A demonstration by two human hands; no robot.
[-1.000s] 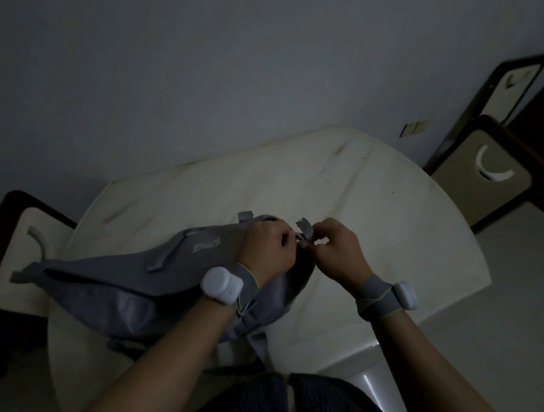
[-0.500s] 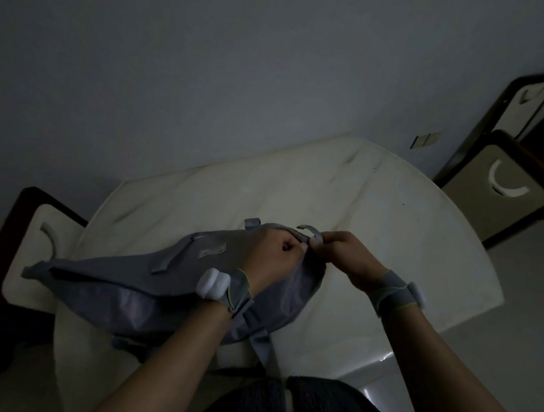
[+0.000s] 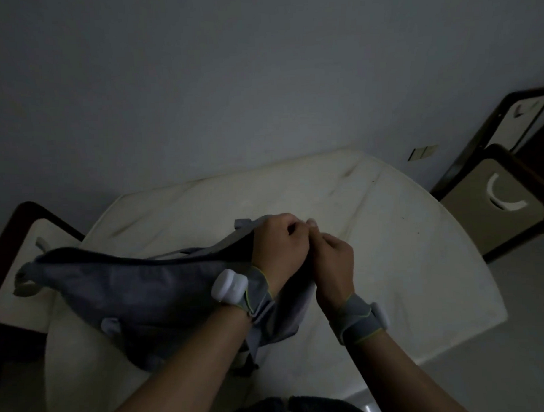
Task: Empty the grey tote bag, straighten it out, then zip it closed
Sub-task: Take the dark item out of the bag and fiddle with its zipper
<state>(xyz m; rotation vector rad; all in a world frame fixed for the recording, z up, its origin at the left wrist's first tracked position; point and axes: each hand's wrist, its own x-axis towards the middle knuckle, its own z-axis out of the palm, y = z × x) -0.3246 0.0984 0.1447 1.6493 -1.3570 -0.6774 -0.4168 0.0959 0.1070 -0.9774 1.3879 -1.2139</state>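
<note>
Fingers [image 3: 291,233] around tote bag [image 3: 137,284] corner

White round table [image 3: 389,232] lay under fingers; chairs [image 3: 493,210] stood to R & L of them; grey wall [image 3: 229,84] beyond.

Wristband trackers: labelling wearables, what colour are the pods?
White pods on grey wristbands, seen in the head view.
</note>
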